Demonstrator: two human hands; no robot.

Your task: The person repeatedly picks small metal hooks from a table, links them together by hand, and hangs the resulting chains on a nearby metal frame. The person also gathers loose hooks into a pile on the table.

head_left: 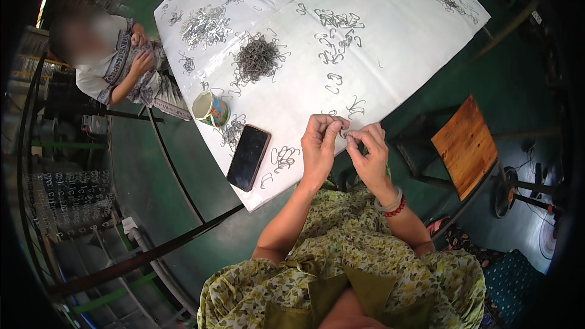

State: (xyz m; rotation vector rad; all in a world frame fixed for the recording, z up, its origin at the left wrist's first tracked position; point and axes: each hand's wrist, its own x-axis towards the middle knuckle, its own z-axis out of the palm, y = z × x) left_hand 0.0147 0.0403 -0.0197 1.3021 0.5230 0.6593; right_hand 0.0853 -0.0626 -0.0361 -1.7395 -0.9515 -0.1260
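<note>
Both my hands meet over the near edge of the white-covered table. My left hand is closed in a pinch, thumb against fingers, on a small bent metal hook. From the other side my right hand pinches the same hook, its fingertips almost touching the left ones. The fingers cover much of the hook. Just beyond them lie a few loose hooks, with further S-shaped hooks behind. Left of my left hand is a small group of dark wire hooks.
A black phone and a patterned paper cup stand near the table's left edge. Beyond are a dark hook heap and a shiny one. A person sits at the left. A wooden stool is at right.
</note>
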